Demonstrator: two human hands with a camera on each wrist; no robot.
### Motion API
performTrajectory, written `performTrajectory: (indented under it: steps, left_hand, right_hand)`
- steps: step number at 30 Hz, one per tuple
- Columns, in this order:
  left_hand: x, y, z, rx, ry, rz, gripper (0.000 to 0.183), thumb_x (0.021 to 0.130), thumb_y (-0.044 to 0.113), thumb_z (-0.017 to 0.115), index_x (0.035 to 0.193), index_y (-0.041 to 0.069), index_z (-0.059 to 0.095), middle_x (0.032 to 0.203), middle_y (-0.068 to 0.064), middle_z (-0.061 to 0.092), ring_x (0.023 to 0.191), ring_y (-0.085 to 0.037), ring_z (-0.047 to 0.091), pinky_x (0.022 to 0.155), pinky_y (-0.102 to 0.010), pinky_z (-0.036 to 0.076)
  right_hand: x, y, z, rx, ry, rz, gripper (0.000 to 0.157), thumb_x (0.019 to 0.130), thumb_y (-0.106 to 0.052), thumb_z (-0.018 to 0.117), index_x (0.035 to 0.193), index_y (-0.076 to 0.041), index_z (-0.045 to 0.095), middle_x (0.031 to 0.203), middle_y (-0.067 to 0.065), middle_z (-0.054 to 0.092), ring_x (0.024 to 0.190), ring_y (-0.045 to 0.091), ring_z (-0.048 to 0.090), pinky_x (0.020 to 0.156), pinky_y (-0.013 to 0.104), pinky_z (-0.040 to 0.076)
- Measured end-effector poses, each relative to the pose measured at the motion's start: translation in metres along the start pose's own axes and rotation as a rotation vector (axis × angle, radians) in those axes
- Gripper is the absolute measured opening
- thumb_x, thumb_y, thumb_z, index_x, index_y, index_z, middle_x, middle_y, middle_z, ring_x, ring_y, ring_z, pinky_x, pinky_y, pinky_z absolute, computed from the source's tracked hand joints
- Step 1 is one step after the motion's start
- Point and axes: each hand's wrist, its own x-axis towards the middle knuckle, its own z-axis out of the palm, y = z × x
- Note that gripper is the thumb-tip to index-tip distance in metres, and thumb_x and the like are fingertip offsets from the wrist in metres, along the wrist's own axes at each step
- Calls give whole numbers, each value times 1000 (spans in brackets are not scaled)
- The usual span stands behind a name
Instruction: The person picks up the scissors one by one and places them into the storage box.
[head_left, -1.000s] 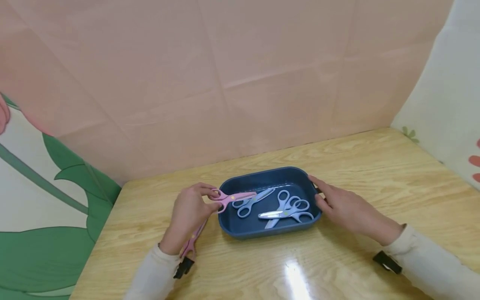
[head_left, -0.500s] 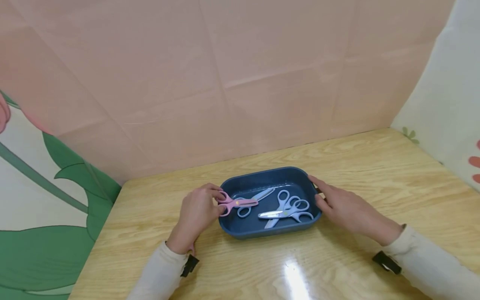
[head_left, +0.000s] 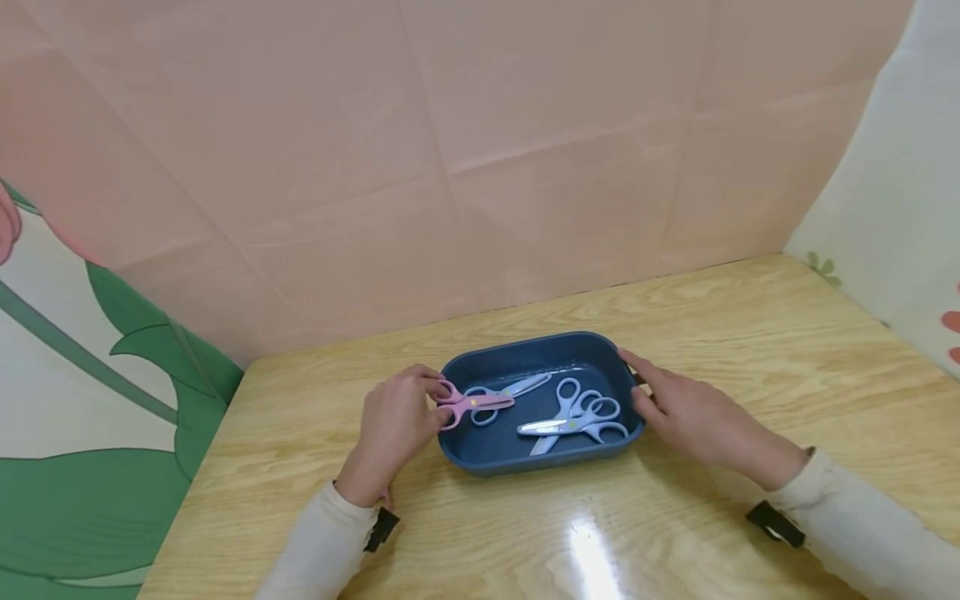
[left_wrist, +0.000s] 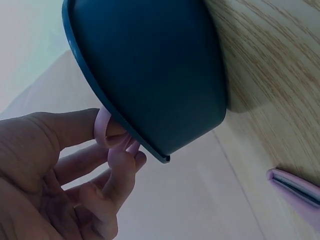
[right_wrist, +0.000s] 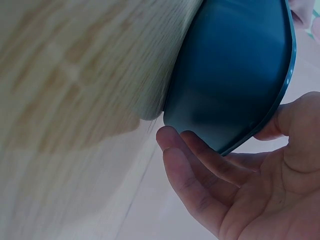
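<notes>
My left hand [head_left: 397,421] pinches the finger loops of pink scissors [head_left: 487,402] at the left rim of a dark blue dish [head_left: 525,460]. Their blades point right, over light blue scissors [head_left: 531,383] lying inside. In the left wrist view, a pink loop [left_wrist: 101,127] shows between thumb and fingers, right beside the rim. My right hand [head_left: 693,417] grips the dish's right end, thumb over the rim and fingers against the outer wall [right_wrist: 225,80]. Two more light blue scissors [head_left: 581,423] lie crossed in the dish's right half.
Another pair of pink scissors [left_wrist: 300,192] lies on the wooden table [head_left: 675,533], mostly hidden behind my left wrist in the head view. A pink sheet [head_left: 465,167] rises behind the table, with patterned panels at both sides.
My left hand has moved right with the pink scissors, bringing them further over the dish and across the left light blue scissors. The right hand stays on the dish's end.
</notes>
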Motion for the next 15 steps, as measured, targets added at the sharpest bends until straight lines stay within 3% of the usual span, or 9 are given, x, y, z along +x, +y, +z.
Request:
performTrajectory:
  steps: [6, 15]
  left_hand:
    - [-1, 2, 2, 22, 32, 0, 9, 76, 23, 85, 84, 19, 81, 104, 3, 74, 80, -19, 70, 56, -26, 48]
    - [0, 6, 9, 60, 54, 13, 12, 76, 25, 86, 85, 20, 81, 102, 4, 74, 85, -17, 71, 62, -31, 55]
  right_hand:
    - [1, 0, 0, 3, -6, 1, 57, 105, -28, 45, 156, -6, 29, 132, 24, 62, 112, 37, 66, 90, 58, 54]
    - [0, 1, 0, 3, -7, -6, 57, 105, -28, 44, 156, -5, 29, 133, 25, 62, 113, 38, 65, 91, 58, 54]
